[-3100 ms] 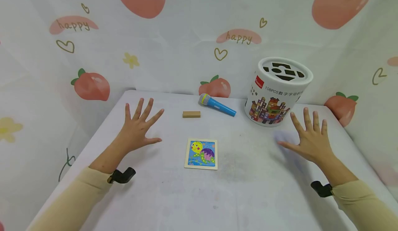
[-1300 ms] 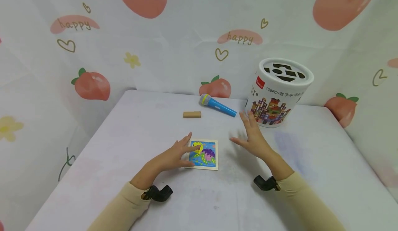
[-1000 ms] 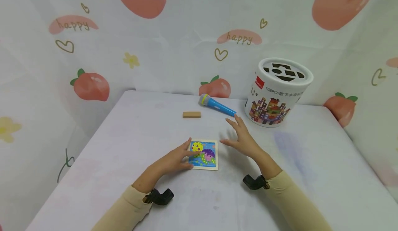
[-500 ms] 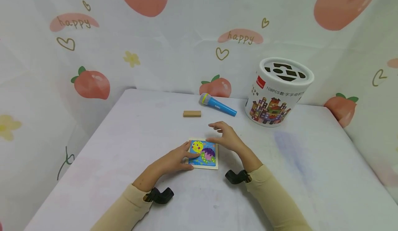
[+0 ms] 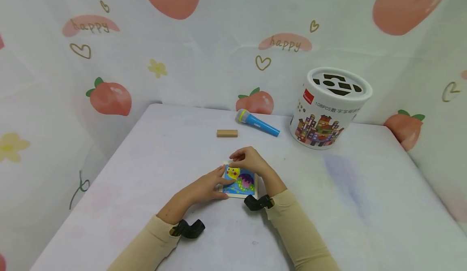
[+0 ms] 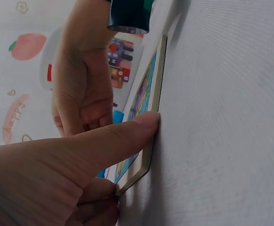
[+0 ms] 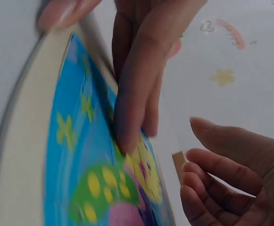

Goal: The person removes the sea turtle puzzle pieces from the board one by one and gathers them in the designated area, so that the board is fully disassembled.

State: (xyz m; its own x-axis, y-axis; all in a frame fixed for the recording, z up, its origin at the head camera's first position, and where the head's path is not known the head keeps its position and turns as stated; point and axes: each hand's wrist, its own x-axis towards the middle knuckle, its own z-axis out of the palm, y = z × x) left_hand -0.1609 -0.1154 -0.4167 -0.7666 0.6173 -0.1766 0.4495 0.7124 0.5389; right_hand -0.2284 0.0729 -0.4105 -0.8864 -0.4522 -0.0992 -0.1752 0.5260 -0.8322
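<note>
A small square puzzle board (image 5: 246, 183) with a pale wooden frame and a cartoon turtle on blue lies flat on the table. My left hand (image 5: 204, 188) holds its left side. In the left wrist view the thumb (image 6: 144, 125) presses on the near edge of the frame. Seen from the right wrist, the left index finger (image 7: 134, 103) touches the picture near the yellow head. My right hand (image 5: 252, 161) hovers over the board's far edge, fingers loosely curled. Thumb and fingers of that hand (image 7: 236, 169) stand apart with nothing between them.
Behind the board lies a small tan wooden block (image 5: 227, 133). A blue toy microphone (image 5: 260, 123) with a grey head rests further back. The white building-block bucket (image 5: 322, 112) stands at the back right, before a patterned cloth backdrop (image 5: 204, 60).
Both hands have come inward from spread positions. The left hand has settled on the board's left side and stayed there. My right hand has moved left over the far edge, its fingers curling.
</note>
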